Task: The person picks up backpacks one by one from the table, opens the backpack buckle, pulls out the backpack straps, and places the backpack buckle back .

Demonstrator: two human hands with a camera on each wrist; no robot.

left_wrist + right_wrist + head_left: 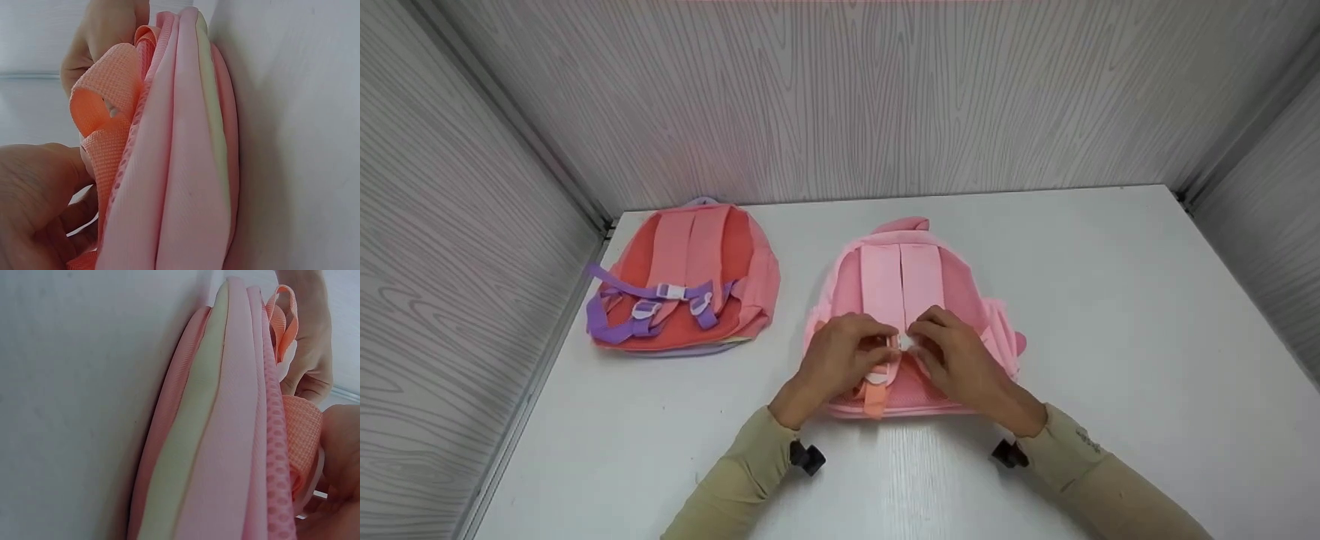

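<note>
A pink backpack point(881, 277) lies straps-up on the white table, its top toward the back wall. Over the lower straps, both hands meet at a white plastic buckle point(905, 343). My left hand point(840, 349) pinches its left side between thumb and fingers, while my right hand point(964, 364) pinches the right side. The fingers partly hide the buckle, and I cannot tell whether its halves are joined. An orange webbing strap point(875, 401) hangs below the left hand. In the left wrist view, a loop of orange webbing point(107, 95) stands beside the mesh back panel.
To the left lies a second backpack point(671, 247), coral red with purple straps point(611, 330) and white buckles. Wood-grain panels point(870, 97) close off the back and both sides of the table point(1110, 300). Small black devices point(808, 457) sit at both wrists.
</note>
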